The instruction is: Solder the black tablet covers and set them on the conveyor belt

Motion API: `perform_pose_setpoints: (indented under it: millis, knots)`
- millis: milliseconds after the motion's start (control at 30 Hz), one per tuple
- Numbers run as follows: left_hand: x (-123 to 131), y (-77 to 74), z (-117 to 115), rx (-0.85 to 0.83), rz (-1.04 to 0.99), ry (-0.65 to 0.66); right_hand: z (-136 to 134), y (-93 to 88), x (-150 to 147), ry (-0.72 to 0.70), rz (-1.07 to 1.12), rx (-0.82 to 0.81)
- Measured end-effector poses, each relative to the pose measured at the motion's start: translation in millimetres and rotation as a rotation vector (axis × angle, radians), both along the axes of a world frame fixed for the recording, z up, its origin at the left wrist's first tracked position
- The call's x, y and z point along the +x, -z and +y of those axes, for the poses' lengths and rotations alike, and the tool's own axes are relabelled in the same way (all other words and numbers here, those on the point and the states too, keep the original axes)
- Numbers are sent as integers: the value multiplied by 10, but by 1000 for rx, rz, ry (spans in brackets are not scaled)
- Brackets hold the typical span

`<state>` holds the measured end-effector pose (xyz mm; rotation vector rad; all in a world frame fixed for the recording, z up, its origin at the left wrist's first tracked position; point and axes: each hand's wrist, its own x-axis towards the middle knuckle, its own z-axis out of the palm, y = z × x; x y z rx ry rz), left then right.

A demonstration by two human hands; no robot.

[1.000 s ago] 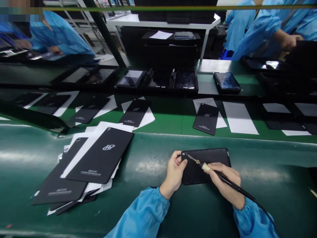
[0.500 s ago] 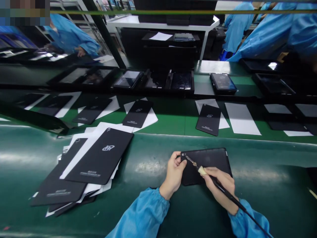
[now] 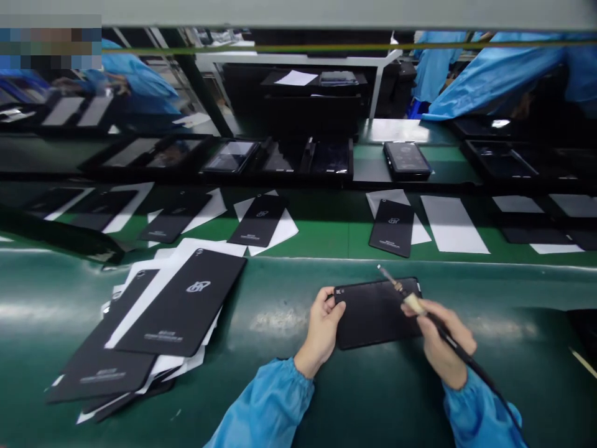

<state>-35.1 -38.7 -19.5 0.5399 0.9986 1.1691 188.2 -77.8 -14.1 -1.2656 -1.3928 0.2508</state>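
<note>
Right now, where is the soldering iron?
In the head view, the soldering iron is right of centre, held in the right hand, its tip appearing just past the far edge of the black panel that the left hand holds.

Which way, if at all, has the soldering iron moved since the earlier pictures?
Yes: against the resting stack of black panels, the soldering iron has shifted right and up in the picture, its tip now farther from the left hand.
</note>
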Motion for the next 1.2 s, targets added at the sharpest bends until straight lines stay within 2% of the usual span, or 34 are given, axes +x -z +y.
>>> perform_pose_setpoints:
  millis: [133,233,300,400,600,700,800,933,967,1067,1133,1167,1200]
  knots:
    - [-7,-66,120,-30,16,-10,366,-158,375,247,211,97]
    - [94,-119,368,-39,-3,18,553,-281,623,415,296,258]
    - [280,-152,598,-21,-36,14,590,-323,762,520,331,337]
    - [778,-189,1002,21,-27,3,553,-337,961,654,370,414]
    - [2139,-295,1771,121,193,107,444,-316,1296,809,446,481]
    - [2463,-351,1962,226,378,145,417,-307,1369,850,455,478]
    - [2420,-312,1969,347,630,153,398,-316,1373,870,454,450]
    - [2245,-128,1866,434,1359,343,382,-370,1305,843,452,481]
    - [2227,-88,1846,438,1465,379,370,-382,1289,830,459,494]
    - [2203,-57,1818,488,1424,347,284,-362,1299,787,509,510]
    - [2151,-112,1819,518,1359,298,207,-283,1376,729,536,433]
    - [2101,-155,1821,522,1343,278,180,-228,1430,639,530,331]
    - [2033,-204,1818,524,1325,256,168,-169,1482,491,492,195]
